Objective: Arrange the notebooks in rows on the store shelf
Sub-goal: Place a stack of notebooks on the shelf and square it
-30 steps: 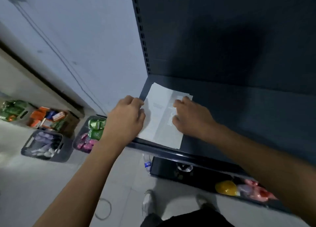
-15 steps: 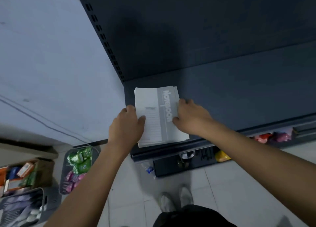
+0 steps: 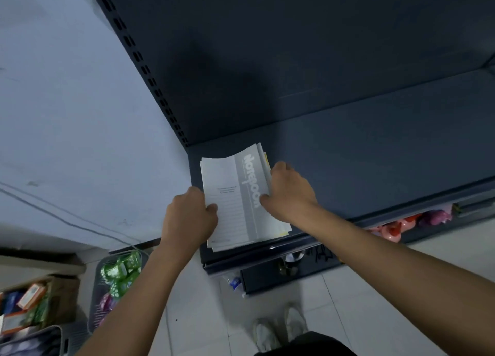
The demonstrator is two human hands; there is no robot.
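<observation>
Since half a second ago the top cover has bowed upward as the left hand point(image 3: 189, 216) and right hand point(image 3: 290, 192) pinch the notebooks point(image 3: 238, 197), one stack at the shelf point(image 3: 375, 154)'s left end; rows remain unlaid.

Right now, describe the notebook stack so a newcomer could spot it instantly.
Find the dark store shelf; at its left end lies the notebook stack, between the left hand and right hand. It is the only white thing on the shelf, with a grey lettered band.
</observation>
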